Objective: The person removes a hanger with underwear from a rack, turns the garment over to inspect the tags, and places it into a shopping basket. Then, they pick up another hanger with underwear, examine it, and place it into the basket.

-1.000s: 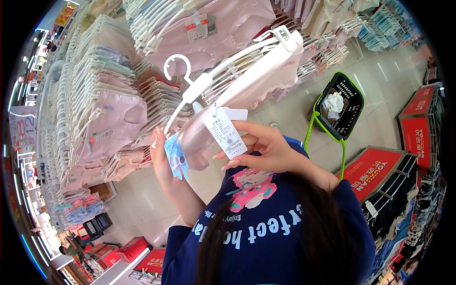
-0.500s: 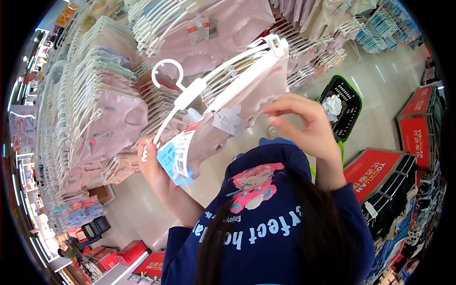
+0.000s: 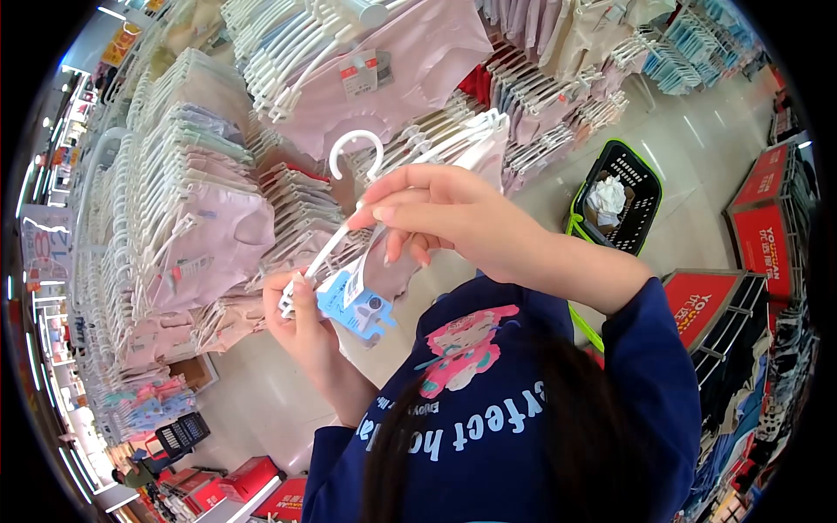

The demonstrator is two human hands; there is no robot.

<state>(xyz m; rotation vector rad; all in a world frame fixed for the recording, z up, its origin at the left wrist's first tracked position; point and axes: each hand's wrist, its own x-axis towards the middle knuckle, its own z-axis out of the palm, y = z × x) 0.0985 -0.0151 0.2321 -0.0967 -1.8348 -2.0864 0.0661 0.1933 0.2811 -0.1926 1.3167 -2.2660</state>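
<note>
A white plastic clip hanger [image 3: 327, 247] slants up in front of me, its curled hook [image 3: 356, 139] pointing at the racks. My left hand [image 3: 307, 324] is closed on the hanger's lower left end, thumb over the clip. My right hand [image 3: 453, 212] reaches across the hanger's middle, just below the hook, with thumb and fingers closed around it. Pale pink underpants [image 3: 399, 268] hang from the hanger, largely hidden by the right hand. A blue cardboard tag [image 3: 359, 305] with a white label dangles beside my left hand.
Racks of pink underpants [image 3: 218, 231] on white hangers fill the left and far side. On the floor at right stands a black basket [image 3: 629, 209] with green edges, holding something white and crumpled [image 3: 606, 197]. Red-signed clothing bins [image 3: 697, 305] line the right.
My right hand has moved left from the garment's right side onto the hanger's middle. The hanger has shifted a little, and the tag has turned. My left hand keeps its grip.
</note>
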